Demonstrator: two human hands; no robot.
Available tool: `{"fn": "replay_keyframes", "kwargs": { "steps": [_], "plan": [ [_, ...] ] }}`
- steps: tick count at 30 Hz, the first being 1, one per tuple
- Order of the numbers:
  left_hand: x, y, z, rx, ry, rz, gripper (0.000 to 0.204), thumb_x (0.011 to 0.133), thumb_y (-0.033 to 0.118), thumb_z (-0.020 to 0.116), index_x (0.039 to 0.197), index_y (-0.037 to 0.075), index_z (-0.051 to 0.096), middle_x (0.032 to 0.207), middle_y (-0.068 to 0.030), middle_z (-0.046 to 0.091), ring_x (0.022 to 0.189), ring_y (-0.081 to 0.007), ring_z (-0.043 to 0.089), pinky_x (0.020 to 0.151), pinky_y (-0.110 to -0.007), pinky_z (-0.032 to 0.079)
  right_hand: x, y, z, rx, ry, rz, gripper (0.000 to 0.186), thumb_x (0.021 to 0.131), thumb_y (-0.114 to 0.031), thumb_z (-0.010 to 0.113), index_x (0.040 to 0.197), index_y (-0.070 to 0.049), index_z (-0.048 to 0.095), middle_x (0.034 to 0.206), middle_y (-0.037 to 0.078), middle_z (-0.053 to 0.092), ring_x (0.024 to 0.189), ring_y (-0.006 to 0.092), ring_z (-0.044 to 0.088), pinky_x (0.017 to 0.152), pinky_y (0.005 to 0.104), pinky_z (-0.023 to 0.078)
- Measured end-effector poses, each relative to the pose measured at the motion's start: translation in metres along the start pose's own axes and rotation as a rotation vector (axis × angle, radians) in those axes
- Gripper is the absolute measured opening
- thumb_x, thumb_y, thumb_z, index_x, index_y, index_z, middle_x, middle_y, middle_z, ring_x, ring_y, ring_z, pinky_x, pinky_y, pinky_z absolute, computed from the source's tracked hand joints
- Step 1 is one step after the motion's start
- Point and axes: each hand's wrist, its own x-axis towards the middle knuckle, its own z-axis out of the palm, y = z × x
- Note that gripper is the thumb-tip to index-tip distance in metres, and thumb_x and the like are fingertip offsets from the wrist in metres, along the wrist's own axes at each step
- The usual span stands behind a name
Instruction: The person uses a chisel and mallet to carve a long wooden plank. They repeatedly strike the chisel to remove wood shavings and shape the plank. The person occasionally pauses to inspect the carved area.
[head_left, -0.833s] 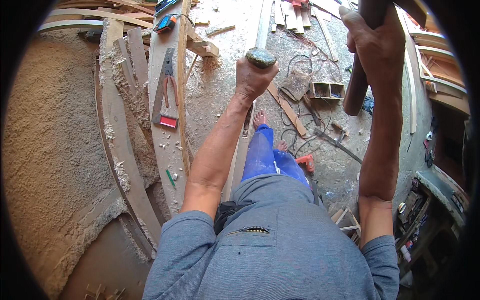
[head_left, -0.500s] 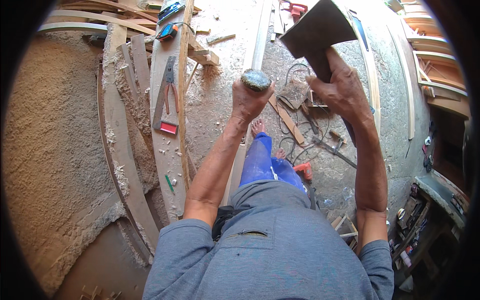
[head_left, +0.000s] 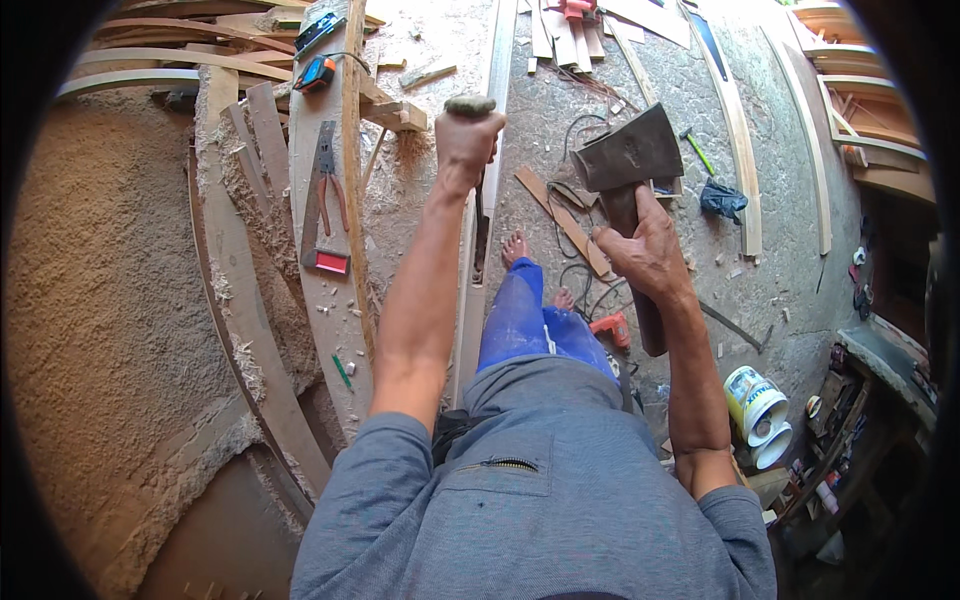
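My left hand [head_left: 467,152] is closed around a chisel, its battered end [head_left: 470,104] showing above the fist. Below the fist, the dark chisel blade [head_left: 482,228] points down at a long, narrow timber [head_left: 501,70], where a dark slot or recess is visible; whether the edge touches wood I cannot tell. My right hand [head_left: 648,245] grips a hatchet by its dark handle. The broad hatchet head [head_left: 632,152] is up above that hand, to the right of the chisel and apart from it.
Left, a plank [head_left: 310,150] carries pliers [head_left: 328,165], a try square [head_left: 326,262], a tape measure [head_left: 315,74] and a green pencil [head_left: 341,371]. On the floor are a red power tool [head_left: 611,328], a wood strip [head_left: 565,222], a black bag [head_left: 722,199] and white buckets [head_left: 754,404].
The hatchet and my right hand have come lower and leftward. My left hand has shifted left and up, and the chisel now shows from the side. The view has shifted slightly.
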Motion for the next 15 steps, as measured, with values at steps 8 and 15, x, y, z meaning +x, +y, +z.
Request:
{"fn": "replay_keyframes", "kwargs": {
  "steps": [8, 15],
  "plan": [
    [-0.026, -0.008, 0.021, 0.101, 0.037, 0.551, 0.016, 0.081, 0.016, 0.079, 0.081, 0.002, 0.075, 0.075, -0.0084, 0.075, 0.069, -0.0151, 0.072, 0.067, -0.033, 0.057, -0.020, 0.022, -0.004, 0.234, -0.006, 0.092, 0.046, 0.080, -0.011, 0.071, 0.122, 0.001, 0.057, 0.093, 0.015, 0.071, 0.080, 0.0212, 0.068, 0.075, 0.0366, 0.055],
    [-0.028, -0.028, 0.025, 0.122, 0.151, 0.612, 0.015, 0.084, 0.012, 0.079, 0.079, 0.000, 0.072, 0.069, -0.0033, 0.070, 0.065, -0.0094, 0.065, 0.063, -0.031, 0.054, -0.015, 0.023, 0.003, 0.038, 0.021, -0.057, 0.045, 0.080, -0.017, 0.073, 0.117, 0.001, 0.058, 0.091, 0.019, 0.071, 0.081, 0.0294, 0.072, 0.076, 0.0394, 0.055]
  ]
}}
